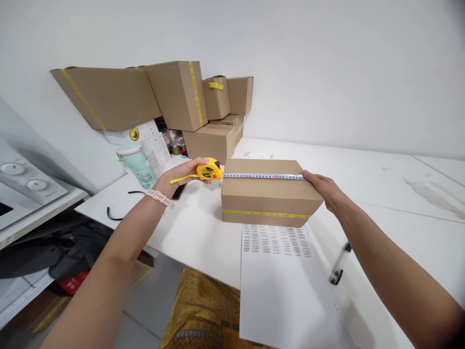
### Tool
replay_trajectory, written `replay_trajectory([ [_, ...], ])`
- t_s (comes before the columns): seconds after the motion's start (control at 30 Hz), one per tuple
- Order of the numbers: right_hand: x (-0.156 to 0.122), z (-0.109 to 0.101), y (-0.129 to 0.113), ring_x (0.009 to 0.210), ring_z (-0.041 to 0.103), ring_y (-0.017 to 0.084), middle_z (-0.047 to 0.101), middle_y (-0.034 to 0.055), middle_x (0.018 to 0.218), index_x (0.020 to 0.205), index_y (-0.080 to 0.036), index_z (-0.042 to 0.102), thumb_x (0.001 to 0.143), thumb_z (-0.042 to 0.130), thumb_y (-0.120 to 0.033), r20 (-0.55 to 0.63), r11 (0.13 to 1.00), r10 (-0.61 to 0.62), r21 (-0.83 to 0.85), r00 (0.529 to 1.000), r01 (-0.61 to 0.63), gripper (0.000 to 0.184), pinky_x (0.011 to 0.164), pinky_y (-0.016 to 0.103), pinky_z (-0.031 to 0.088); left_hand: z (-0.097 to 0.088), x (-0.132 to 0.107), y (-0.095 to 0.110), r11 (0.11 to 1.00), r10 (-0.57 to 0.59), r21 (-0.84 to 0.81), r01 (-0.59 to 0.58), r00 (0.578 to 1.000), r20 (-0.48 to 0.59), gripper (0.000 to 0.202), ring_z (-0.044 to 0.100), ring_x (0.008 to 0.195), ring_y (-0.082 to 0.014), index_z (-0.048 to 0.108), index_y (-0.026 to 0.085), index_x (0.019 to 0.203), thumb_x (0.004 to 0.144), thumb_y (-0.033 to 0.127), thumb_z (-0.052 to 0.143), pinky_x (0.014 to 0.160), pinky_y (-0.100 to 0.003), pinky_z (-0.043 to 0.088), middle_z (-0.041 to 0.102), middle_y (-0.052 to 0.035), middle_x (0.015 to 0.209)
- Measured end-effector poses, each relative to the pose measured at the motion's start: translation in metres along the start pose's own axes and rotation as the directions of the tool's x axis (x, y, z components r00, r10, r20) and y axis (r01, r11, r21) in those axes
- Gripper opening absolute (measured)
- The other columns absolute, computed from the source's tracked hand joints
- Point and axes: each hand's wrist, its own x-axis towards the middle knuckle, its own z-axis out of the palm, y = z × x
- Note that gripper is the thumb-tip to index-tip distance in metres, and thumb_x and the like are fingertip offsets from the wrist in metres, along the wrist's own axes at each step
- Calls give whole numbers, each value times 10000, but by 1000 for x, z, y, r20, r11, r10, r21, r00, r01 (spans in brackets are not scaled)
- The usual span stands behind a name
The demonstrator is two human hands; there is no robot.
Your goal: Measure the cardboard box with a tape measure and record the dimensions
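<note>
A closed cardboard box (267, 198) with yellow tape stands on the white table (381, 194) in front of me. My left hand (181, 173) is closed around a yellow tape measure (209, 170) just off the box's left edge. Its white blade (263, 176) stretches across the box top to the right edge. My right hand (323, 188) pinches the blade's end against the box's right corner.
A printed sheet (283, 276) lies in front of the box, a pen (339, 264) to its right. Several stacked cardboard boxes (181, 97) stand at the back left beside a mint-green cup (138, 164). A black cable (116, 215) lies at the left table edge.
</note>
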Motion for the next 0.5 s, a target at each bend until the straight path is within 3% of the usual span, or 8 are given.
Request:
replay_trajectory([
  [0.3, -6, 1, -6, 859, 688, 246, 772, 125, 1077, 884, -199, 732, 836, 745, -569, -31, 999, 34, 4, 999, -33, 374, 652, 338, 518, -3, 2, -2, 1000, 3, -9, -2, 1000, 14, 418, 748, 1000, -285, 733, 143, 1136, 833, 430, 711, 720, -326, 646, 780, -154, 1171],
  [0.5, -5, 1, -7, 806, 673, 229, 772, 123, 1006, 807, -195, 721, 839, 754, -538, -68, 999, 15, -28, 998, -17, 346, 624, 326, 496, 10, -9, 11, 1000, 7, 31, -6, 999, -45, 393, 743, 1017, -293, 727, 176, 1138, 840, 433, 708, 767, -359, 650, 793, -121, 1131],
])
